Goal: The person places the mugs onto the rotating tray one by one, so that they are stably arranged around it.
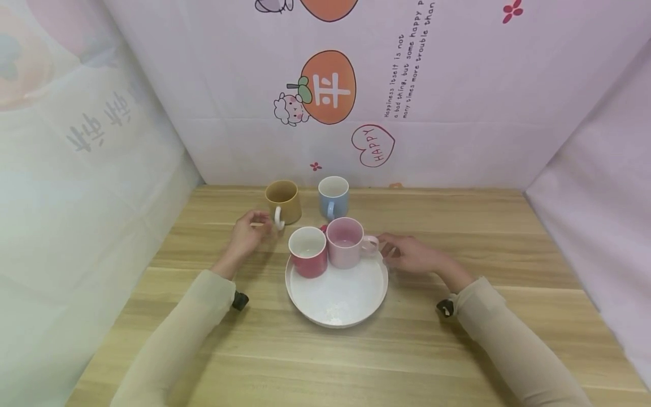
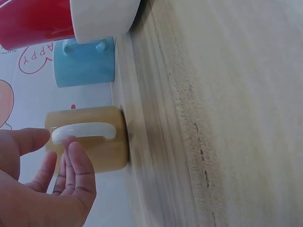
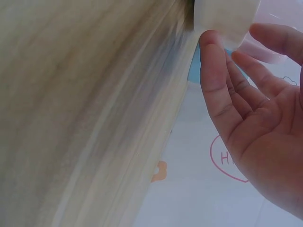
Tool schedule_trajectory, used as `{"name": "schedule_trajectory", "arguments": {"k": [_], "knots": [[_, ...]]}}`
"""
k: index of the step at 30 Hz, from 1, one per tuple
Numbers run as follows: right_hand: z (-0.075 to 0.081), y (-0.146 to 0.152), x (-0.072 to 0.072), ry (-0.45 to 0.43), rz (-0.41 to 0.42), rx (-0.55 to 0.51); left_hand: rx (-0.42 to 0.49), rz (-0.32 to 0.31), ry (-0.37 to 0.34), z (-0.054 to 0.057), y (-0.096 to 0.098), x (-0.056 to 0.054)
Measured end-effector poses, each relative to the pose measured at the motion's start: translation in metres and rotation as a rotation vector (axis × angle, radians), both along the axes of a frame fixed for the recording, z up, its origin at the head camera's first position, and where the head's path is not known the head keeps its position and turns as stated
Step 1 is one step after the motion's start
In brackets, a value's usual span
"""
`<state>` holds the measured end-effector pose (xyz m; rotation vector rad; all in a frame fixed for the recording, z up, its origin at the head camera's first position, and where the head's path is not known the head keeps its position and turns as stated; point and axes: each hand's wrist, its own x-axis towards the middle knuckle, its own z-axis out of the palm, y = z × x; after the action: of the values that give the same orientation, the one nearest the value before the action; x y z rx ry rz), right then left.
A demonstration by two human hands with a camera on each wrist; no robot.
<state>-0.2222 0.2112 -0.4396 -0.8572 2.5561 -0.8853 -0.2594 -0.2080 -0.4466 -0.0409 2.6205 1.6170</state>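
My left hand (image 1: 250,233) is beside the mustard-brown mug (image 1: 287,210), with loosely bent fingers and the thumb right at its white handle (image 2: 85,131). On a round white tray (image 1: 335,305) stand a red mug (image 1: 311,264) with a white inside and a pink mug (image 1: 343,253), side by side toward the back. My right hand (image 1: 411,253) is at the tray's right side, next to the pink mug's handle (image 1: 370,244). In the right wrist view its fingers (image 3: 215,71) are spread and slightly bent, their tips right at the tray's wall.
A light blue mug (image 1: 334,198) stands behind the tray, its handle toward me. Everything rests on a wood-grain table (image 1: 305,367). Printed white cloth (image 1: 244,113) hangs behind the table, with more cloth on both sides.
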Motion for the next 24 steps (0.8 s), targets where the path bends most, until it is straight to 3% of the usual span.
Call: {"name": "schedule_trajectory", "arguments": {"k": [8, 16, 24], "knots": [[-0.001, 0.001, 0.0, 0.001, 0.004, 0.023, -0.04, 0.012, 0.013, -0.003, 0.006, -0.007], [-0.002, 0.002, -0.001, -0.012, 0.012, 0.027, 0.009, 0.02, 0.002, -0.002, 0.014, -0.013], [0.0, 0.004, 0.001, -0.02, 0.025, 0.007, -0.014, 0.03, 0.01, -0.003, 0.017, -0.016]]}}
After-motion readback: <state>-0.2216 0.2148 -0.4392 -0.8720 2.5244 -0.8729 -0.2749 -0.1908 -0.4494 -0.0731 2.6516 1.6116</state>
